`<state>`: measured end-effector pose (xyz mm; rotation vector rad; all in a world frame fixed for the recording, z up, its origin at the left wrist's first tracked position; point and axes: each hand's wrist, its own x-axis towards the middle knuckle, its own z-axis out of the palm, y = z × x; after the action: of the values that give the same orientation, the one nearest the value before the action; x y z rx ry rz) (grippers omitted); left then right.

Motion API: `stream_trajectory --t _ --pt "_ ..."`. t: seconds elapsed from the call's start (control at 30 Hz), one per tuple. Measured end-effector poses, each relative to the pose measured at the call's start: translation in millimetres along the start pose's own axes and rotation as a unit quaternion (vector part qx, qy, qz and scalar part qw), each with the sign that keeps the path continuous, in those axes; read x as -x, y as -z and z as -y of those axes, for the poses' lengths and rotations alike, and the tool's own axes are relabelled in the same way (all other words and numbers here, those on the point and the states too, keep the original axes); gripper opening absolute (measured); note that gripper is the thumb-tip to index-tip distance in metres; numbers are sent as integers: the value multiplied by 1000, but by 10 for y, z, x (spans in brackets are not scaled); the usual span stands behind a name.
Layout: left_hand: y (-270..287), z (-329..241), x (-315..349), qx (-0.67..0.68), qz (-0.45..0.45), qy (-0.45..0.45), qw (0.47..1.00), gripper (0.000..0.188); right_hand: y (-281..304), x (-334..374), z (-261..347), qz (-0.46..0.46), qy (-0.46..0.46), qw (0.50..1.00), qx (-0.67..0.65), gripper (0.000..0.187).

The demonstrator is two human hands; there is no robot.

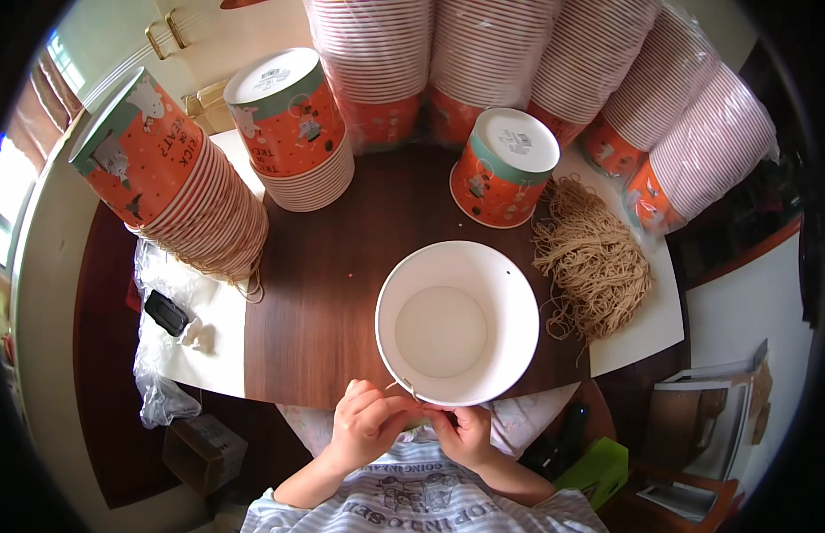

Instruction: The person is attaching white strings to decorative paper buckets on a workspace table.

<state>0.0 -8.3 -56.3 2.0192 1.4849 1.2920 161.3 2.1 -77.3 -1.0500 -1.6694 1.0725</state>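
A white-lined paper bucket (510, 346) stands mouth-up at the table's near edge, with one small dark hole in its far right wall. At its near rim a short piece of beige cord (410, 389) shows inside the wall. Just outside that rim, my left hand (366, 422) is closed in a pinch, and my right hand (463, 433) pinches close beside it. Their fingertips meet at the cord below the rim. The stretch of cord between the fingers is mostly hidden.
A heap of loose beige cord (599, 266) lies at the right. Beyond the bucket stands an upturned orange bucket (497, 186). Stacks of upturned buckets (297, 151) and a leaning stack with cords (195, 195) are at left. Plastic-wrapped stacks (492, 53) line the back.
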Motion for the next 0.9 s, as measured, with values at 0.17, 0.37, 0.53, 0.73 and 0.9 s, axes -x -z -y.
stream_trajectory --t 0.17,0.37,0.53,0.73,0.9 --pt "26 -25 -27 -37 -4 -16 999 23 0 16 16 12 -19 1000 0 13" --pt "55 -91 -90 -39 3 -53 998 24 -25 50 -84 21 -68 994 -80 14" --pt "80 -57 -19 -33 57 -33 997 22 -34 80 -103 26 -129 973 -188 12" --pt "56 -26 10 -10 87 -19 996 21 -24 93 -111 25 -83 986 -141 9" --pt "47 -37 18 -32 61 -15 998 18 -2 109 -118 33 -81 991 -100 8"
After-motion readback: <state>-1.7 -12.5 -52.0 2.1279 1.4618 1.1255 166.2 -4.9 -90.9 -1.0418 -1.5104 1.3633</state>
